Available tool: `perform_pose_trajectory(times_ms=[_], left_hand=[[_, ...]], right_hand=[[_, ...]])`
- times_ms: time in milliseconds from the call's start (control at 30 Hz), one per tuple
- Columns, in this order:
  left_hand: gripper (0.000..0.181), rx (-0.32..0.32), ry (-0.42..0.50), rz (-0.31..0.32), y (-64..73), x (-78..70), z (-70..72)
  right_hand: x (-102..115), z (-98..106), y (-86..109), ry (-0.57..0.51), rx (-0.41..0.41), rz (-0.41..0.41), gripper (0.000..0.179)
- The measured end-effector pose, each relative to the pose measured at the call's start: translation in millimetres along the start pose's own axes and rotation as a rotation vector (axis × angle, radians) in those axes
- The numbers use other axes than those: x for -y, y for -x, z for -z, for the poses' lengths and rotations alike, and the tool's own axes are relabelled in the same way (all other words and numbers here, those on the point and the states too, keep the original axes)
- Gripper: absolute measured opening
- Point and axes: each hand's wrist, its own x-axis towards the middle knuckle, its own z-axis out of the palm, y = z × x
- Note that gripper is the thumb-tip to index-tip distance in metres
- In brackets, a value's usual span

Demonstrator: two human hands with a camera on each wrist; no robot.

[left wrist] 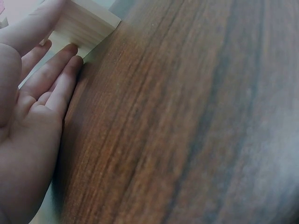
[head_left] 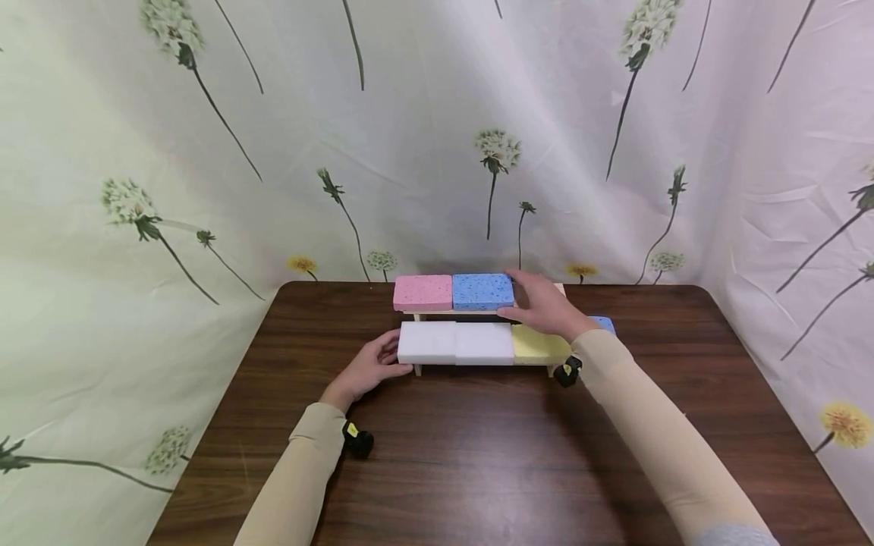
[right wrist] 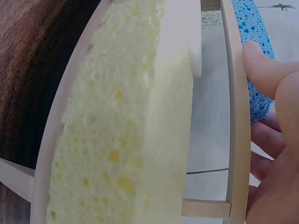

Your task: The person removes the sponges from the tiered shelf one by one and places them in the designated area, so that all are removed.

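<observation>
My right hand (head_left: 542,307) pinches the right end of a blue sponge (head_left: 482,290) on the upper tier of a small wooden rack (right wrist: 239,154). In the right wrist view the thumb (right wrist: 259,63) presses the sponge's front and the other fingers reach behind it. A pink sponge (head_left: 423,292) lies against its left side. On the lower tier two white sponges (head_left: 427,341) and a yellow sponge (head_left: 536,345) form a row. At that tier's left end, my left hand (head_left: 369,368) has its fingers extended beside the rack's wooden leg (left wrist: 81,30).
Another blue piece (head_left: 604,324) shows behind my right wrist, partly hidden. The rack stands toward the back of a dark wooden table (head_left: 464,455). A curtain (head_left: 437,152) with dandelion prints hangs behind the table and along both sides.
</observation>
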Motion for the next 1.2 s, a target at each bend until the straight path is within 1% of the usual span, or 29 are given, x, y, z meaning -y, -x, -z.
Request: perform_pose_trajectory(times_ms=[267, 533, 733, 867, 1200], left_hand=[[0.082, 0.005, -0.003, -0.012, 0.4, 0.0, -0.5], [0.082, 0.006, 0.001, -0.019, -0.4, 0.0, 0.0], [0.081, 0.005, 0.002, -0.006, -0.1, 0.1, 0.1], [0.081, 0.005, 0.008, -0.002, 0.7, 0.0, -0.3], [0.081, 0.001, 0.001, -0.002, 0.4, 0.2, -0.2]], right_hand=[[-4, 0, 4.0, -0.025, -0.021, -0.013, 0.085], [-7, 4, 11.4, -0.043, -0.048, -0.034, 0.083], [-9, 8, 18.1, -0.057, -0.066, -0.045, 0.082], [-13, 10, 21.6, -0.053, -0.083, -0.052, 0.082], [-26, 14, 28.7, -0.094, -0.127, -0.067, 0.085]])
